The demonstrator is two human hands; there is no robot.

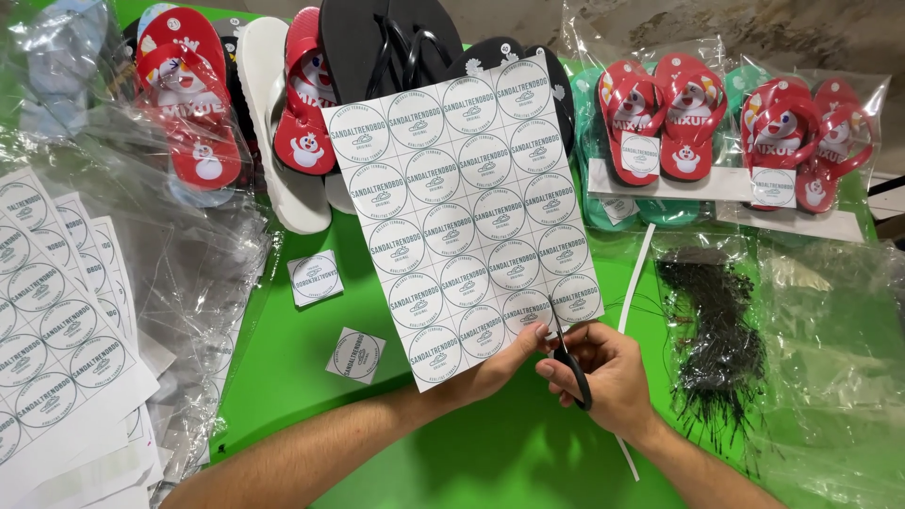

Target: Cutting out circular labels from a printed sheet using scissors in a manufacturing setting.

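Left hand (509, 363) pinched, thumb up; right hand (603, 372) curled, grip closed

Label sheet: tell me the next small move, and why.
Probably close the scissors and cut further up between the two rightmost columns. The right hand has the blades at the bottom edge of the label sheet, the left hand pinches that edge beside them, and two cut labels lie on the green table.

A bright green flat tabletop (302, 377) fills nearly the whole view under even, soft light (shadows are faint). Beyond its far edge runs a strip of mottled grey-brown concrete floor (801, 33).
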